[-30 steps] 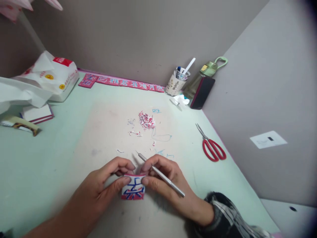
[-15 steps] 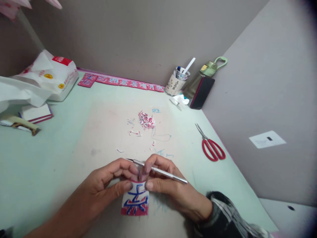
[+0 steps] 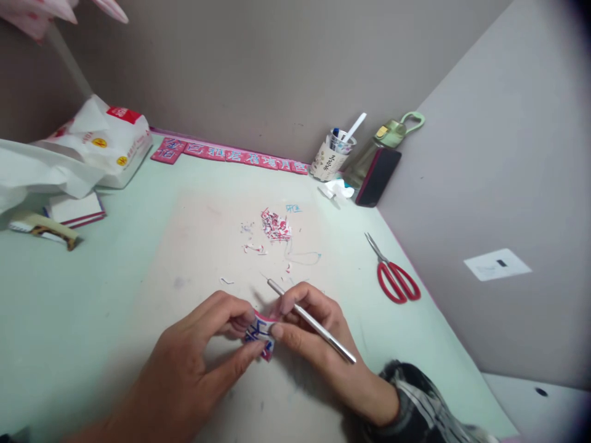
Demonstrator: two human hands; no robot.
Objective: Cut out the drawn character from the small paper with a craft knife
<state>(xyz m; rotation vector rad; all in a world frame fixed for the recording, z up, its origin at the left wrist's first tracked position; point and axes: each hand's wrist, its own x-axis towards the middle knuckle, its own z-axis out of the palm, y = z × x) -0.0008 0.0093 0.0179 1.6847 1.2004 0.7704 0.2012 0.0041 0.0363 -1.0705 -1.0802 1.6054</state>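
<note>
Both hands pinch a small red, white and blue paper piece (image 3: 259,332) with a blue character on it, held just above the pale green table (image 3: 92,295). My left hand (image 3: 203,351) grips its left side with thumb and fingers. My right hand (image 3: 314,332) pinches its right edge and also holds a thin silver craft knife (image 3: 314,323), whose tip points up and to the left. The paper looks bent or folded between the fingers.
A pile of red and white paper scraps (image 3: 275,225) lies beyond the hands. Red scissors (image 3: 392,274) lie to the right. A pen cup (image 3: 333,155), green bottle (image 3: 383,141) and dark phone (image 3: 377,176) stand in the corner. A white bag (image 3: 101,144) sits far left.
The paper piece hung flat and facing me before; now it is bent and turned between the fingers. The knife has swung back from level to pointing up-left.
</note>
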